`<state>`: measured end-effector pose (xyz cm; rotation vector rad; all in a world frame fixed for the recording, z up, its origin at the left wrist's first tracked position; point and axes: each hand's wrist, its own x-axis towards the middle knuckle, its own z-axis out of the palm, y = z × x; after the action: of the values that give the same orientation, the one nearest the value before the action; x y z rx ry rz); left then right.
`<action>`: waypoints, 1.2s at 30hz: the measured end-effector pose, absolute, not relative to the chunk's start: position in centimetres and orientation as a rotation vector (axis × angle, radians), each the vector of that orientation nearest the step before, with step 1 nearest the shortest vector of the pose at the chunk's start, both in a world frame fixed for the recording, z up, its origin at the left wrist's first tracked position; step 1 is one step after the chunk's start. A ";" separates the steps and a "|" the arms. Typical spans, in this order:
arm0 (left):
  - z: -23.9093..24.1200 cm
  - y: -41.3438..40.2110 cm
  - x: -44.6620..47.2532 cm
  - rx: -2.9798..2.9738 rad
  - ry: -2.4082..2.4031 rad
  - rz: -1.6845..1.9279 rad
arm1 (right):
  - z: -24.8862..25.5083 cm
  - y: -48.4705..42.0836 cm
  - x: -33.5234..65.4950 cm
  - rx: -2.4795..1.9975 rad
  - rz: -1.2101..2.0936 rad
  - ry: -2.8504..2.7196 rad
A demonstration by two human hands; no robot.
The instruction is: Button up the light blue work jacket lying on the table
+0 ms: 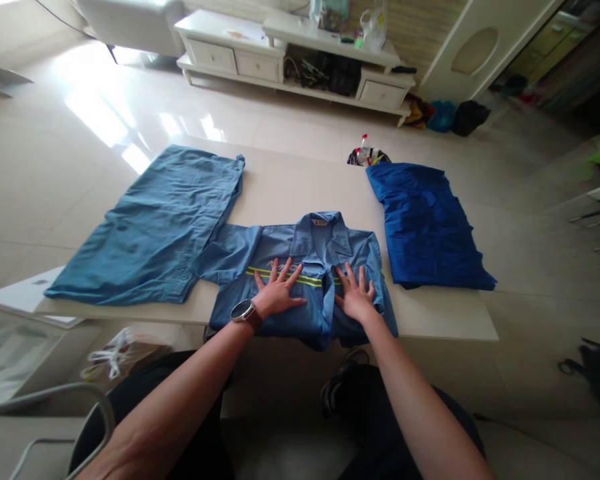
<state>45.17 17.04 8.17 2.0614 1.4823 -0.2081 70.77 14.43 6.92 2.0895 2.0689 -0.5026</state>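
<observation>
My left hand [279, 292] and right hand [355, 297] both lie flat, palms down and fingers spread, gripping nothing. They press on the chest of a light-blue cotton work shirt with a yellow-green reflective stripe [313, 320]. The hands sit a little apart, one on each side of the button placket, and there is a round dark wristwatch [244, 311] on my left wrist.

The shirt rests collar-away at the near edge of the pale beige tabletop [300, 187], and its hem [325, 339] droops over that edge. That overhang is my first worry. Nothing but my palms pins the cloth, so lifting them or pushing toward me could let the hanging weight drag the shirt off toward the floor.

The left sleeve [225, 252] is bunched and lies against a large grey-blue garment spread flat [160, 227]. A sweep of my left hand could catch that neighbour and rumple both.

On the right, a dark royal-blue folded garment [425, 227] sits just beside the shirt's shoulder, and a wide stroke there could shove it askew.

Pressing unevenly across the placket could also set a crease or skew the stripe.
</observation>
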 end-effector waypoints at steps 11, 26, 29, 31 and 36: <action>7.4 26.4 44.9 2.102 1.580 -0.111 | 6.5 23.4 69.5 2.265 -0.162 2.284; 10.3 39.8 45.7 2.107 1.634 -0.180 | 9.6 38.9 68.3 2.013 -0.344 2.174; 13.7 35.7 47.2 2.079 1.708 0.007 | 13.8 37.2 67.4 1.930 -0.483 2.127; 15.5 31.0 47.7 1.938 1.735 0.133 | 16.3 33.7 67.1 2.061 -0.573 2.170; 13.5 16.4 44.0 1.779 1.768 0.258 | 16.5 18.1 69.2 2.168 -0.603 2.307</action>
<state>44.01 16.38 13.48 1.7793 1.7683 0.2575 69.18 18.12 16.53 2.1676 2.3073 -0.6028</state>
